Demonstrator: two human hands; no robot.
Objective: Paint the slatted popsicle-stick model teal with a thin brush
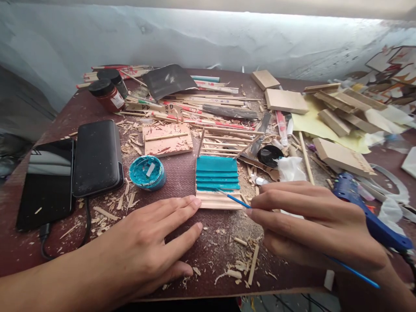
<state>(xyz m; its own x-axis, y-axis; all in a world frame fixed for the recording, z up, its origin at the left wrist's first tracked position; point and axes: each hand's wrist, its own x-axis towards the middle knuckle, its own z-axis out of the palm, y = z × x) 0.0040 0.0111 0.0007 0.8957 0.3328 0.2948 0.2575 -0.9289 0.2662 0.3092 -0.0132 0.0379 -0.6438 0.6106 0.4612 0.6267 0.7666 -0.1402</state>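
A small slatted wooden piece, partly coated in teal paint [217, 167], lies on the dark red-brown table [286, 279], between and a little beyond the two hands. Its middle slats are teal, the ones nearest the person are bare pale wood, and thin unpainted rods form a rack at its far end.

The left hand [152, 238] lies palm down with its fingers slightly spread, grasping nothing; its leading fingertips meet the near left corner of the piece. The right hand [308, 216], just to the right of the piece, pinches a thin blue-handled paintbrush [238, 201], whose tip is at the lower border of the teal area.

Just left of the piece stands an open round pot of teal paint [160, 178]. Behind the pot, a flat reddish-stained wooden block [169, 147] carries one thin stick. Right of the rack are a round black lid [269, 156] and crumpled white tissue [290, 169]; a blue glue gun [346, 190] lies beyond the right hand.

Farther left, a black power bank [95, 158] sits beside a dark smartphone [48, 186]. At the back are a black sheet [169, 81] and a black-capped red jar [110, 97].
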